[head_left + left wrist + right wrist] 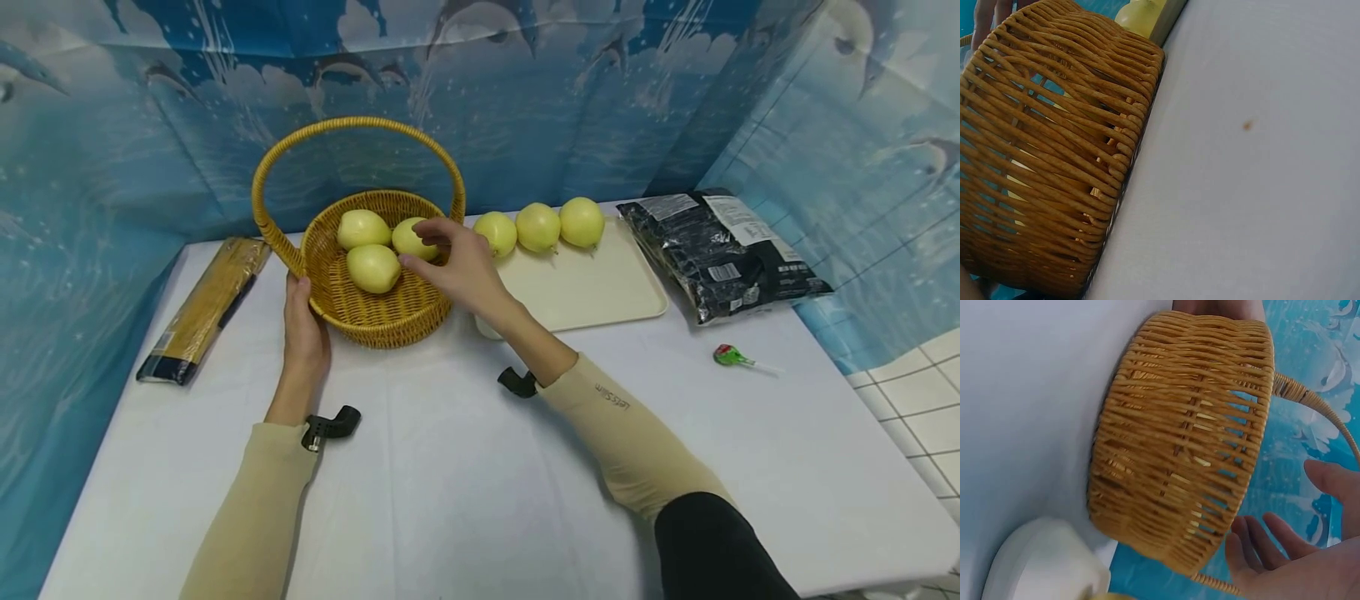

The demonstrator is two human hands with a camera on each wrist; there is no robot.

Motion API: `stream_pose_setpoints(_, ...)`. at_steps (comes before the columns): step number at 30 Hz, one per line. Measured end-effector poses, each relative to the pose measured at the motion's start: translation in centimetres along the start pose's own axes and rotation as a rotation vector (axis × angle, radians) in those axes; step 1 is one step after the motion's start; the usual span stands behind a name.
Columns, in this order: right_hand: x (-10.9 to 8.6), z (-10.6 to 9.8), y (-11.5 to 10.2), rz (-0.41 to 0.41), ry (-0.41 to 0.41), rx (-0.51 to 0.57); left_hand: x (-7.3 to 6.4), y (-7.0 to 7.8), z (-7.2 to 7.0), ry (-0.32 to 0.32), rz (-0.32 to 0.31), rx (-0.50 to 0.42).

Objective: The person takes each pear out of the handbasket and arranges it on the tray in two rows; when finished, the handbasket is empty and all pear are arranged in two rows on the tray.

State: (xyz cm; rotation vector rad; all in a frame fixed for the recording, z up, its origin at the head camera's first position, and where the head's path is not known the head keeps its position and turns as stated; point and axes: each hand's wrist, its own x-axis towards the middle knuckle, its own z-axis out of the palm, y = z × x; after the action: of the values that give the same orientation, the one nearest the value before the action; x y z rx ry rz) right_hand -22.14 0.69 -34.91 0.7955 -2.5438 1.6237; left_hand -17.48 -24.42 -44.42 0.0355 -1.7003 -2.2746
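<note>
A woven wicker basket (382, 333) with a tall arched handle stands at the back of the table, three pale yellow-green pears (372, 268) inside it. My left hand (306, 346) holds the basket's left side, its thumb near the foot of the handle; the other fingers are mostly hidden. Over the basket's right rim reaches my right hand (467, 268), its fingers spread and loosely bent beside the rightmost pear (411, 239). In the right wrist view the right hand (1310, 550) has nothing between thumb and fingers. Three more pears (538, 227) sit along the back of a cream tray (585, 292).
A black plastic package (723, 254) lies right of the tray, with a wrapped lollipop (735, 357) in front of it. On the left rests a flat, golden-brown packet (204, 308). A blue dolphin-print curtain (525, 100) hangs behind the white-covered table (450, 483).
</note>
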Motion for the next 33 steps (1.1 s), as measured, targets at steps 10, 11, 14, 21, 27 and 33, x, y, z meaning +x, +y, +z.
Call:
stream_pose_setpoints(10, 1.3, 1.8, -0.2, 0.001, -0.005, -0.032, -0.1, 0.0, -0.1, 0.004, 0.002, 0.006)
stream_pose_setpoints(11, 1.4, 2.0, -0.2, 0.006, -0.005, -0.036, -0.1, 0.0, -0.1, 0.004, 0.001, 0.005)
stream_pose_setpoints(14, 1.5, 2.4, -0.1, 0.014, 0.000, -0.052, 0.0, 0.0, -0.1, 0.004, -0.001, 0.006)
stream_pose_setpoints(21, 1.7, 2.9, 0.3, -0.028, 0.014, -0.049, 0.0, 0.1, 0.0, -0.001, -0.002, 0.011)
stream_pose_setpoints(27, 1.9, 3.1, 0.5, -0.011, -0.006, -0.059, 0.0, 0.1, 0.0, -0.010, 0.010, 0.016)
stream_pose_setpoints(33, 2.4, 3.3, 0.3, 0.032, -0.071, -0.109, 0.0, 0.0, -0.1, -0.005, 0.005, 0.017)
